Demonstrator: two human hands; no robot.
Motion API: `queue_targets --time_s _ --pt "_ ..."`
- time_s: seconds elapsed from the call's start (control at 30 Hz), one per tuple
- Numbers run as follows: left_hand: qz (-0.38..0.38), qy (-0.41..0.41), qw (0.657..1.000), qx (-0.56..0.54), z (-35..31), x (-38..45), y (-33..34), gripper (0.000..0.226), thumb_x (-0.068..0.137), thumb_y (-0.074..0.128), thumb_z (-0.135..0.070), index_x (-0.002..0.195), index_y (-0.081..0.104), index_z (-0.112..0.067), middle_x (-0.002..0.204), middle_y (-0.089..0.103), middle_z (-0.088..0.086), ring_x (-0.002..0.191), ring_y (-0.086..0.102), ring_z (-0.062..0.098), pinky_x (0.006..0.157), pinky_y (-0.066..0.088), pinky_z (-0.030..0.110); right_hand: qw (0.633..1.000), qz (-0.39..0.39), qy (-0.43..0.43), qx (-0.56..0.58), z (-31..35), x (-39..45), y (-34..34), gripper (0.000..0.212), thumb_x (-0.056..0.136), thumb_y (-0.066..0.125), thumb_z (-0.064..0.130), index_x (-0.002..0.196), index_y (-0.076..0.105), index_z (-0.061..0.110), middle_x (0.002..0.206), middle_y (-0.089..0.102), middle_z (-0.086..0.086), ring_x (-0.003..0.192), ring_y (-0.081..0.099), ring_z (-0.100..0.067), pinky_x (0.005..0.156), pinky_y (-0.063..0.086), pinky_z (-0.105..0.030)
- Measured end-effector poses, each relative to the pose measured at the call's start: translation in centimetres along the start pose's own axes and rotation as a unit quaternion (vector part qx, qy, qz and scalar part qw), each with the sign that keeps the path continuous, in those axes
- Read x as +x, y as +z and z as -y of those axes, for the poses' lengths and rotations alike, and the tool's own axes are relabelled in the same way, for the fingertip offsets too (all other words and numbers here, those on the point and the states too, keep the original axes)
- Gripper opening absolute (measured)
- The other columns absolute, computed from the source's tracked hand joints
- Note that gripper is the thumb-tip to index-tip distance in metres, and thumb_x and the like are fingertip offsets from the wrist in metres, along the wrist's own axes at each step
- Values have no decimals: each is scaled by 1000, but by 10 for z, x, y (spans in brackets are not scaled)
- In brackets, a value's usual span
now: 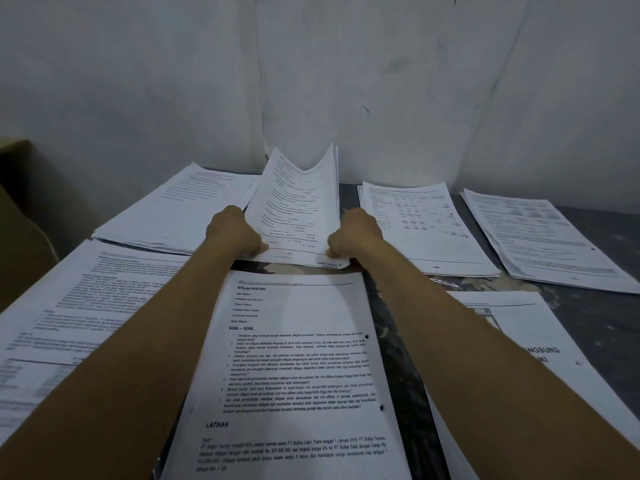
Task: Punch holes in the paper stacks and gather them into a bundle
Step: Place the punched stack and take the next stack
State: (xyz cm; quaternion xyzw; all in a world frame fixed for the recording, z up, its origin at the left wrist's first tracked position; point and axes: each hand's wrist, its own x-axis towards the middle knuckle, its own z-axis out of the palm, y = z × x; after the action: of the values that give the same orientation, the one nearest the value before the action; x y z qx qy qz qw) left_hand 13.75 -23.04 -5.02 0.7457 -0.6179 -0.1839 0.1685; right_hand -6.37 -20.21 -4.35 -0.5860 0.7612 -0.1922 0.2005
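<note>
Dark table (588, 306) against white wall (311, 81) | paper stacks all around | left hand (235, 233) and right hand (356, 233) grasp bent stack (301, 209) at 12 o'clock | punched stack (298, 368) at 6

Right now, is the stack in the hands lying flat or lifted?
Lifted and bowed. The left hand and right hand grip the held stack at its near corners; its far edge curls upward.

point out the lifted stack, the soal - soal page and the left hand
lifted stack (298, 202): head view, middle of its top sheet
soal - soal page (298, 368): head view, printed middle
left hand (233, 233): head view, back of hand
</note>
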Motion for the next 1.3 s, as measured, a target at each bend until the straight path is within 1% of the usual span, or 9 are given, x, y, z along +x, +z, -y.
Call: queue_targets --time_s 0.27,0.47,0.63,0.73,0.8,0.83,0.97,1.13,1.3 --pt "3 -10 999 -50 2 -5 0 81 73 88 -30 136 46 0 136 54 16 123 54 33 79 38 29 998 -47 -9 32 -1 -5 10 29 78 73 11 68 47 13 66 51 2 57 50 -12 44 30 -22" --pt "13 -8 999 -43 3 -4 -1 86 73 88 -32 140 43 0 141 49 17 128 50 33 95 45 35 993 3 37 115 11 4 -5 38 68 82 6 78 45 7 73 48 0 60 47 -11 45 38 -21" --pt "22 -3 999 -33 4 -3 -3 84 74 87 -34 138 45 -1 139 52 16 126 52 32 85 43 31 971 -8 72 228 18 19 -9 30 82 71 6 71 44 9 68 50 0 57 48 -11 39 39 -19" --pt "35 3 998 -45 7 1 -4 72 73 88 -31 129 54 -2 128 60 16 116 59 33 81 48 32 955 22 85 284 22 24 -12 18 82 73 0 88 56 -1 78 58 -6 75 60 -20 61 53 -22" --pt "41 7 998 -47 7 1 -5 69 73 88 -31 127 57 -2 125 62 15 113 60 32 81 49 32 952 26 80 294 19 27 -10 33 79 73 -5 109 60 -5 99 65 -12 96 63 -26 81 56 -31" --pt "40 9 998 -47 8 1 -5 67 73 88 -31 124 58 -2 123 62 14 109 60 30 80 48 32 951 19 75 300 17 27 -10 38 78 73 -7 114 60 -4 107 66 -13 99 64 -26 81 56 -31" --pt "20 25 998 -50 7 -2 -4 57 73 88 -29 115 61 -2 115 64 12 90 53 21 75 45 29 916 2 59 397 9 19 -11 34 79 65 -16 108 63 2 94 65 -6 68 57 -9 42 44 -12" --pt "3 40 997 -67 7 -13 -10 63 68 91 -30 115 60 -2 116 65 13 98 60 26 78 50 32 899 -14 2 438 11 5 -19 49 76 70 -14 116 64 13 93 63 4 74 56 -4 42 43 -8" --pt "-72 85 986 -125 -4 -21 -30 84 65 92 -37 131 48 -8 129 58 9 117 56 29 91 49 38 877 -38 -34 478 6 -3 -40 43 73 75 -14 90 63 25 86 64 11 80 62 -8 56 51 -13"
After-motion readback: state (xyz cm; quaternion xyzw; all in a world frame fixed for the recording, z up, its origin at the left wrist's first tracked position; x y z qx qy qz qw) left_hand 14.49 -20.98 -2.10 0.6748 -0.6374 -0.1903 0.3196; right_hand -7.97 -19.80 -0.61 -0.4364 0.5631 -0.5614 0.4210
